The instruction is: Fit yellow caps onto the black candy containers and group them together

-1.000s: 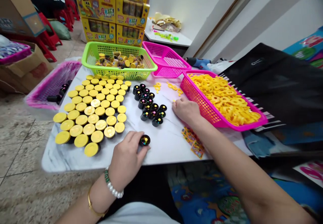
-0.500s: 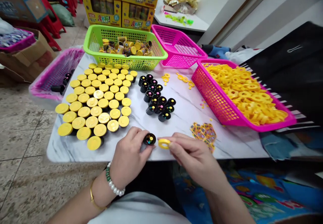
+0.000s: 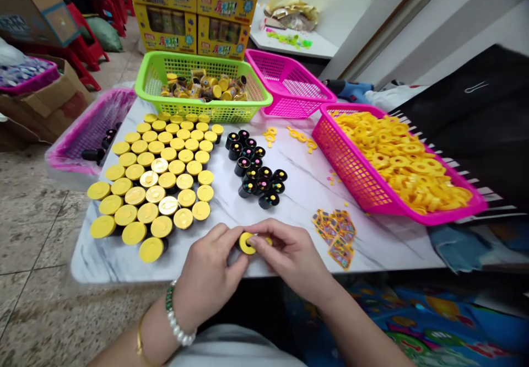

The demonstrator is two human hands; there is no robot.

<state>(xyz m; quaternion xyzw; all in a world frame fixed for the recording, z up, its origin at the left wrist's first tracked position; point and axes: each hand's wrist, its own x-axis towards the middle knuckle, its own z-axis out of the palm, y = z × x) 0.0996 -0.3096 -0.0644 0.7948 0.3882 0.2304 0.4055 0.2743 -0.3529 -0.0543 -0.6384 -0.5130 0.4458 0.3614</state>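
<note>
My left hand (image 3: 209, 273) is closed around a small black cup, which is mostly hidden by the fingers and the yellow ring (image 3: 243, 242) over its mouth. The thumb and fingers of my right hand (image 3: 295, 259) pinch at this ring; a second bit of yellow (image 3: 268, 241) shows between those fingers, too covered to make out. Just beyond the hands stand several open black cups (image 3: 243, 164) with small coloured bits inside. To the left, many black cups with yellow lids (image 3: 155, 194) stand in rows. Small printed cards (image 3: 341, 252) lie right of my right hand.
A pink basket (image 3: 351, 175) heaped with yellow rings (image 3: 407, 157) stands at the right. Behind are a green basket (image 3: 206, 112) of small cups and another pink basket (image 3: 285, 94). Stacked yellow boxes (image 3: 221, 36) rise at the back. A lined pink basket (image 3: 70, 144) sits left of the table.
My right hand has moved left and brought the yellow ring from beside the black cup onto its mouth. The view has shifted slightly, so the table sits lower.
</note>
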